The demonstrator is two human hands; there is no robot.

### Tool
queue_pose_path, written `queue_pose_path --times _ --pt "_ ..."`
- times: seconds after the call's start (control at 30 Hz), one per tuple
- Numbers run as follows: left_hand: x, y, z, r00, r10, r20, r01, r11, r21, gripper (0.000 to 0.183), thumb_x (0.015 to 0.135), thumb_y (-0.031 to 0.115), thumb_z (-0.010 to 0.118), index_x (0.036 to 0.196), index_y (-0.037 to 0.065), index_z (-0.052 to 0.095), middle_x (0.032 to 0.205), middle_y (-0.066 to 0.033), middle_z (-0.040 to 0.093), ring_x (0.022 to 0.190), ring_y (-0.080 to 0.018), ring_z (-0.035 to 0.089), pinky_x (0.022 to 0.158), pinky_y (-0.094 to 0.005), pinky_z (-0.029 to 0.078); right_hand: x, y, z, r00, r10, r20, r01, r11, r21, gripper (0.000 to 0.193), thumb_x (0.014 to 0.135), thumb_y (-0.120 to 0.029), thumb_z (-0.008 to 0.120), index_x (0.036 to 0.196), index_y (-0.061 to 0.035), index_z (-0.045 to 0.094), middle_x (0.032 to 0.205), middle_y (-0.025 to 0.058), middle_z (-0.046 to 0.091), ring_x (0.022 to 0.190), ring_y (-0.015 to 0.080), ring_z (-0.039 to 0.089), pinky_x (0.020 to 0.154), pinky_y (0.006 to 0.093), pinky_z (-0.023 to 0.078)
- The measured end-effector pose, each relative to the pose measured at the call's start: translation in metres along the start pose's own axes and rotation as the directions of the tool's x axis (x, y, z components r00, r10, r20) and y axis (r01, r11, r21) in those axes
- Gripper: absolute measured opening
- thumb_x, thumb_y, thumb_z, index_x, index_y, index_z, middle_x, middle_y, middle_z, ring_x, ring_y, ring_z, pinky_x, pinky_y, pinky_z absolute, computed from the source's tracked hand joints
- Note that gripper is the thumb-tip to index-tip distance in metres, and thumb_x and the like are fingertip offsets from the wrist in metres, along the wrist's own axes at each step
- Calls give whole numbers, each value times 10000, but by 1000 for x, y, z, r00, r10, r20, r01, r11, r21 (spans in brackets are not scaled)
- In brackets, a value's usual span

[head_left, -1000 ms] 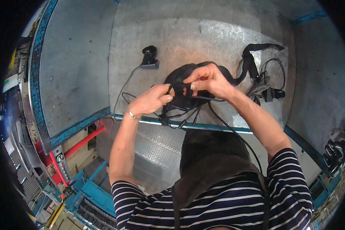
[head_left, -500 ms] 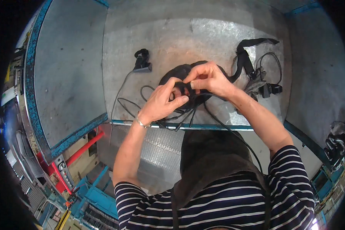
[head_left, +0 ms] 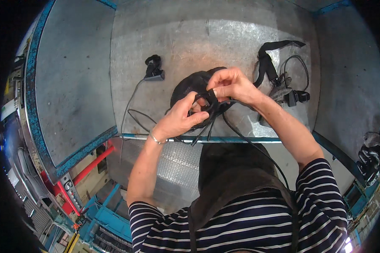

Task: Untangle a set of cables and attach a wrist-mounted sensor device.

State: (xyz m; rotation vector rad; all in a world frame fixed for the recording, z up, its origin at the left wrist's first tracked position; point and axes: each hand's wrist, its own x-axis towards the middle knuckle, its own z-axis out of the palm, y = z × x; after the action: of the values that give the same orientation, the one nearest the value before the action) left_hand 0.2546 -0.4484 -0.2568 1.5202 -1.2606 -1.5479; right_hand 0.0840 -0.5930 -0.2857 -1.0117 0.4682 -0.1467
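Near the front edge of the metal worktop, my left hand (head_left: pixel 179 118) curls around a black strap loop (head_left: pixel 214 110), with its thumb below the opening. At the loop's upper side my right hand (head_left: pixel 232 86) is closed, thumb and fingertips pinching the black band. Behind both hands lies a black fabric piece with a mesh-like surface (head_left: pixel 188 85), partly hidden by them. Several black cables (head_left: pixel 211 130) hang below the loop toward the worktop's edge. One longer cable (head_left: pixel 245 137) runs over the edge and down past my dark apron.
A small black device with a strap (head_left: pixel 155 76) and thin cable lies to the left. At the right are a long black strap (head_left: pixel 266 63), a grey crumpled item (head_left: pixel 279 93) and another strapped black device (head_left: pixel 297 98). Grey blue-edged panels (head_left: pixel 78 84) flank the metal worktop (head_left: pixel 164 38).
My left hand has shifted slightly, and the loop's opening shows more clearly between my hands. My right hand keeps its pinch, nearly in place.
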Motion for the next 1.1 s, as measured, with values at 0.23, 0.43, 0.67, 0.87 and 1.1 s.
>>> queue_pose_path --times 0.23,0.43,0.67,0.87,1.1 --pt "4 6 10 975 179 -132 -93 868 488 251 880 124 572 939 -53 405 766 -256 601 747 -440 579 617 -474 449 2 4 1 997 -63 -43 61 998 -27 56 802 -10 647 852 -3 669 672 31 609 581 78 565 493 223 486" --pt "4 1 8 971 196 -139 -141 933 331 203 885 133 562 868 -25 436 735 -248 570 719 -443 568 572 -459 420 -1 -5 3 998 57 -10 -55 989 139 99 780 -15 688 872 7 656 698 46 613 602 105 600 505 259 530" --pt "4 2 5 997 75 -27 -72 994 81 218 885 147 564 832 -12 424 629 -220 473 561 -395 470 510 -398 367 0 2 -5 987 57 149 -97 957 273 140 776 -93 718 827 6 633 728 57 624 621 132 618 517 275 533" --pt "11 5 5 994 109 -14 -106 984 140 249 893 153 562 816 -22 402 630 -235 479 581 -416 479 514 -416 374 -5 -15 3 999 30 18 -29 995 -98 52 798 16 620 835 -8 648 708 31 609 609 93 579 527 241 484" --pt "17 12 15 987 141 -73 -100 909 404 254 921 224 524 953 -21 465 770 -216 573 753 -429 540 641 -485 384 -9 -28 9 971 -218 -101 144 864 -483 89 768 52 572 831 40 634 693 29 608 655 70 545 592 224 448"
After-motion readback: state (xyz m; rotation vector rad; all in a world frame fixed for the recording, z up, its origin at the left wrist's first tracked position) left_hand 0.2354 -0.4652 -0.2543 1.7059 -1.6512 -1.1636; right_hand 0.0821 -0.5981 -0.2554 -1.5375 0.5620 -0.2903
